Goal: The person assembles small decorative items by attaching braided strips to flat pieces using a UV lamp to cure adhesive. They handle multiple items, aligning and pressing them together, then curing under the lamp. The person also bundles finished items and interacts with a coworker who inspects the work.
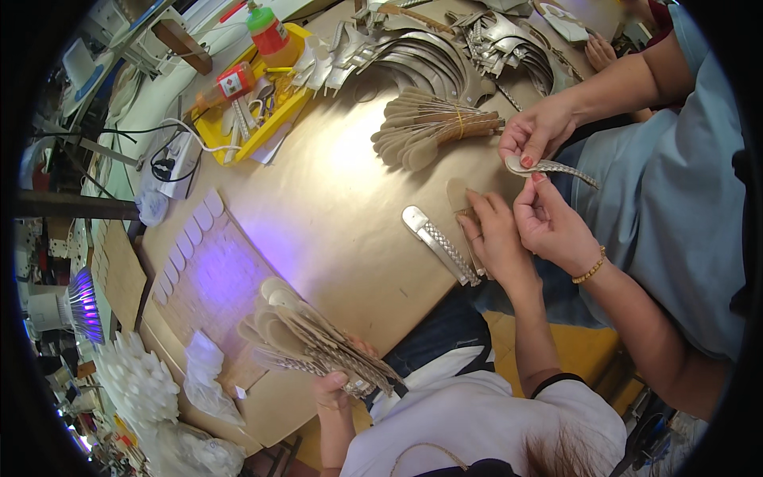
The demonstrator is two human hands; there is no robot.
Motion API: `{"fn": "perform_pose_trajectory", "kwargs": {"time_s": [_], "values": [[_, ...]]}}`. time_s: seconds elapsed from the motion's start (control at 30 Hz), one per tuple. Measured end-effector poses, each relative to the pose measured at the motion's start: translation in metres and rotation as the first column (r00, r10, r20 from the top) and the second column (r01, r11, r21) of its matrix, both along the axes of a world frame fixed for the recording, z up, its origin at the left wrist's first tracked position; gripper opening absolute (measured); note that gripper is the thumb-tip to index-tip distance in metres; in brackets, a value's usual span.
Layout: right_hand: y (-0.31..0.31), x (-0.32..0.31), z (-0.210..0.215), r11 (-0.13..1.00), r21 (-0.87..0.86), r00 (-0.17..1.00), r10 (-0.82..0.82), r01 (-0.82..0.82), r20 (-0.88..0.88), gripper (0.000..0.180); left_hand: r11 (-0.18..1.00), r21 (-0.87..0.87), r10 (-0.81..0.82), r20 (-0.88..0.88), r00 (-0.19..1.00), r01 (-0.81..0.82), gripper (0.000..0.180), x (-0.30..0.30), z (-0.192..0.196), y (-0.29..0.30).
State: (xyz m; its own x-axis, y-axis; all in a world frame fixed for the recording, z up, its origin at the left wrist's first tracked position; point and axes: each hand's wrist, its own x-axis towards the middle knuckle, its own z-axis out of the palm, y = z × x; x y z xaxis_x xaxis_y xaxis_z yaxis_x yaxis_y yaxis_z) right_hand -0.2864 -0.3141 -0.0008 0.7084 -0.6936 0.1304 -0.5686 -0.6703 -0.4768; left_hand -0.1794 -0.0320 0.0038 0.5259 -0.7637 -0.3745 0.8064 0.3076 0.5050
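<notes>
My left hand (332, 389) is closed around a thick bundle of braided shoe straps (298, 330) with rounded tan ends, low at the centre of the view. My right hand (501, 242), closer to the middle right, has its fingers bent over another shoe strap (455, 191) on the table, whose rounded end pokes out past the fingertips. Beside it lies a silver braided strap (433, 238), not touched by my fingers. A co-worker in blue, on the right, pinches a braided strap (556, 167) between both hands.
A rubber-banded fan of tan straps (429, 131) lies on the paper-covered table (334, 230). Silver curved pieces (421, 63) pile up behind it. At far left stands a yellow tray (278, 127) with bottles. A board with rounded pieces (187, 238) and plastic bags (207, 374) are on the left.
</notes>
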Motion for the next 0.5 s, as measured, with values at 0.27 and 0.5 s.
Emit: {"fn": "perform_pose_trajectory", "kwargs": {"time_s": [0.27,0.5], "values": [[0.013,0.012,0.007,0.967,-0.246,0.988,0.026,-0.063,-0.15,0.05,0.998,-0.042,-0.049,-0.019,0.999,0.048,0.063,-0.002,-0.003,0.001],[0.016,0.014,0.003,0.957,-0.291,0.988,-0.044,-0.002,-0.151,0.048,0.999,0.033,-0.005,0.002,1.0,0.005,0.066,-0.007,0.003,0.001]]}}
